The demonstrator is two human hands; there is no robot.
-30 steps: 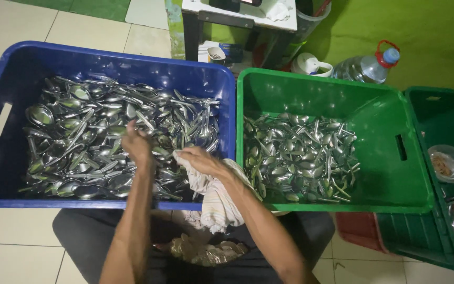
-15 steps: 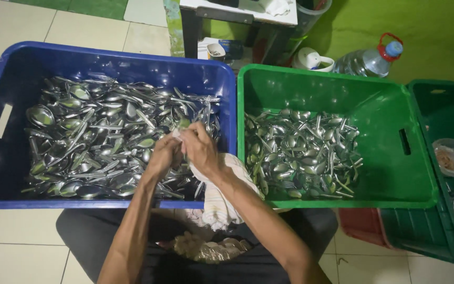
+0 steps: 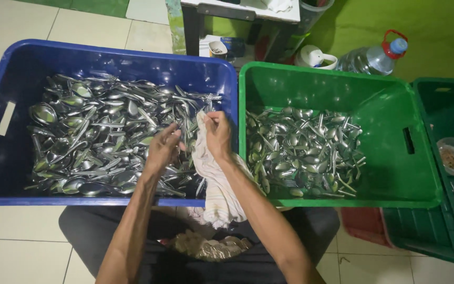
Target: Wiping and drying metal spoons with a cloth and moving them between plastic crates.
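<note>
Closest to us, a striped white cloth (image 3: pixel 217 192) hangs over the near rim of the blue crate (image 3: pixel 106 57). Our right hand (image 3: pixel 217 134) pinches its top end shut, just over the crate's right side. Our left hand (image 3: pixel 163 148) is right beside it, fingers curled on a spoon, we think, above the heaped spoons (image 3: pixel 95 137). Past the crate's right wall sits a green crate (image 3: pixel 337 87) with more cutlery.

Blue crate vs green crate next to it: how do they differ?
The blue crate sits to the left and holds the fuller, wider heap of spoons; the green crate to its right holds a smaller pile with bare floor showing along its back and right side. Both hands, the left hand and the right hand with a pale cloth, are over the blue crate, none over the green. Both are open plastic crates of metal cutlery.
</note>
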